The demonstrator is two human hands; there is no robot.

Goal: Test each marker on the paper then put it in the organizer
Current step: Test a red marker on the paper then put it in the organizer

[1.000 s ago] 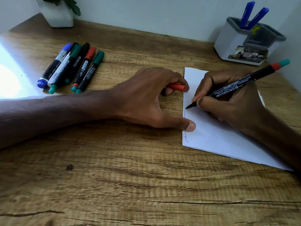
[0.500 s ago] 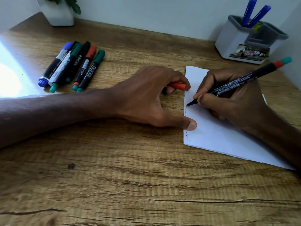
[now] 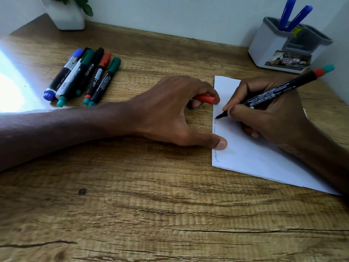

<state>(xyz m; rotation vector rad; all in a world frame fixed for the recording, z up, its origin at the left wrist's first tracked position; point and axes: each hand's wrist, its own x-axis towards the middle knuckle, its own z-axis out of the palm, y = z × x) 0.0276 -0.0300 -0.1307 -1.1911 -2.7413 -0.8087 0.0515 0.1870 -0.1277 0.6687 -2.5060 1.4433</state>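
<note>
The wooden desk fills the view, and its left edge is washed out by a bright patch of sunlight. The left hand lies on the desk beside the left edge of the sheet of paper. Its thumb presses flat on that edge and its other fingers are curled around a red cap, of which only the end shows. The right hand rests on the paper and pinches a black marker. The marker's tip touches the sheet close to the left edge, and its rear end, banded red and green, points to the desk's far right corner. The hand and forearm hide much of the paper, and its right end cannot be seen. The white organizer stands in the far right corner with two blue pens upright in one compartment, and the frame cuts off their tops. A white plant pot at the far left corner is also cut off at the top. Six spare markers lie side by side near the far left; one is mostly covered by its neighbours, so its colour is hard to tell. Thin scribbles run along the paper's left edge, too small to read. Compared with half a second ago, the tip has moved a little toward the far edge of the sheet, and a small red dot now shows at it. The left hand has kept its place.
</note>
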